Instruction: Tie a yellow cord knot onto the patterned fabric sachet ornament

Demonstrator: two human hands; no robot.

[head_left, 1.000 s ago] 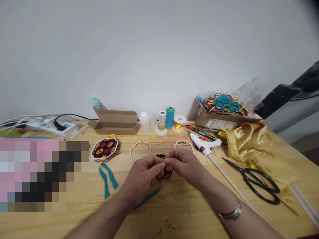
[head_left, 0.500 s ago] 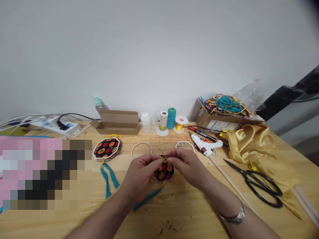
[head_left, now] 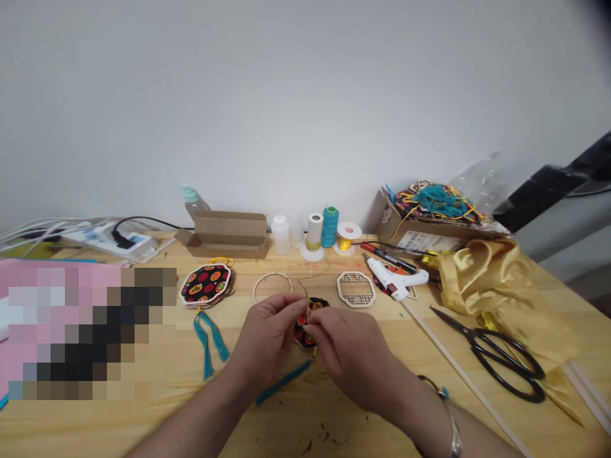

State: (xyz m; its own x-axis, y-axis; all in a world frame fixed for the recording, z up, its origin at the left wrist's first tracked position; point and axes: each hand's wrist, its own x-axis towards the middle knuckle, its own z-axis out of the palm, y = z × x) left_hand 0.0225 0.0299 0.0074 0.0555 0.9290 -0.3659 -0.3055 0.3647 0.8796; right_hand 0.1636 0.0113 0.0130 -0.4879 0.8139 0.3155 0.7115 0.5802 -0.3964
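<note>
A yellow-gold cord (head_left: 307,304) runs between my two hands, over a black patterned fabric pendant (head_left: 305,336) with a teal tassel (head_left: 282,383) at its lower end. My left hand (head_left: 270,327) pinches the cord between thumb and index finger at its upper part. Lower on the same cord, the thumb and fingertips of my right hand (head_left: 347,340) are pinched together. The hands partly cover the pendant, which lies on the wooden table. Just behind the fingers, a thin round hoop (head_left: 272,275) and a cut-out wooden frame (head_left: 356,304) lie flat.
Thread spools (head_left: 330,227), a white bottle (head_left: 280,235) and an open cardboard box (head_left: 231,245) stand along the wall. On the right are a glue gun (head_left: 398,278), black scissors (head_left: 496,356) and gold cloth (head_left: 501,280). A stack of tasselled pendants (head_left: 205,285) lies to the left.
My right hand has moved down and toward me, drawing the cord between the hands, and the wooden frame behind it is uncovered. My left hand stays nearly in place.
</note>
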